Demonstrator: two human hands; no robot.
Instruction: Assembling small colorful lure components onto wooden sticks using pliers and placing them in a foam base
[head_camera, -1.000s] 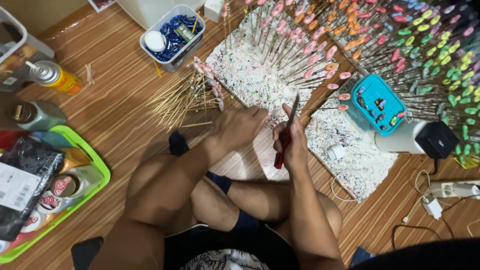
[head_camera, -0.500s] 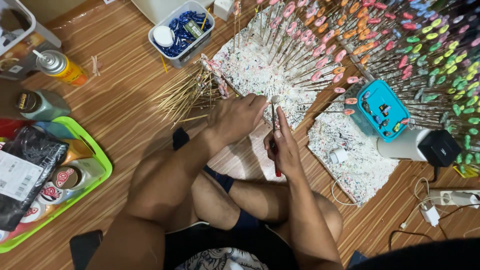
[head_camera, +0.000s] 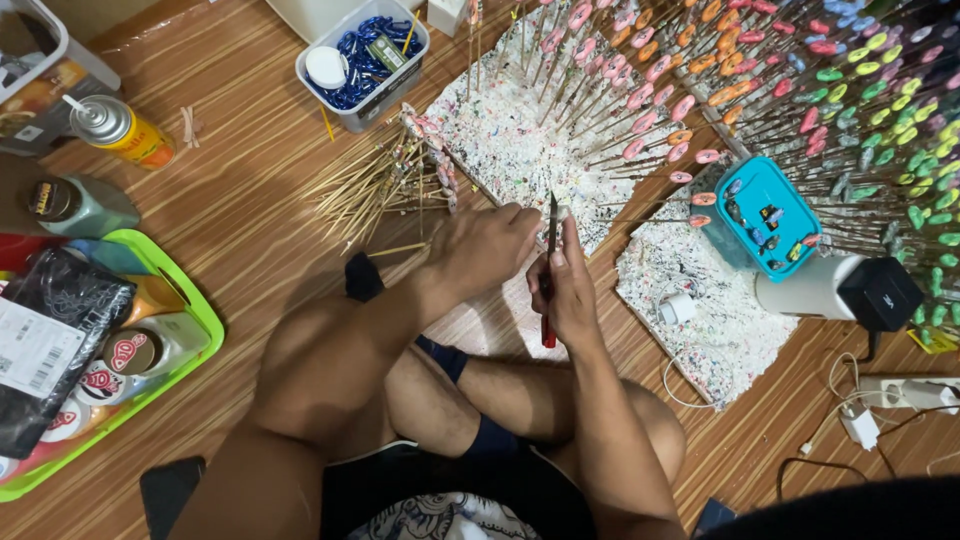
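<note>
Observation: the person sits cross-legged on the wooden floor, both hands raised over a paint-speckled foam board.

Right hand: fingers clenched around a red-handled cutting tool, held nearly upright, its dark blade rising above the fingertips and its red handle showing below the palm.

Left hand: fingers curled shut, just beside the blade. They appear to pinch a thin stick or a small piece against the blade tip, but the item itself is too small to identify.

Surroundings: a loose bundle of bamboo sticks lies on the floor just beyond the left fingers. Rows of sticks with coloured tips stand in the foam, farther out from the right fingers. A teal tray of small parts sits to the outer side of the right hand, well apart from it.

Assessment of the step in hand: this looks like fine trimming at the blade tip. Recommended practice:
- keep the left fingertips behind the cutting edge
- steady both wrists against the knees
- use short, light strokes directed away from the body
- hold the work close to the blade tip for control
</note>
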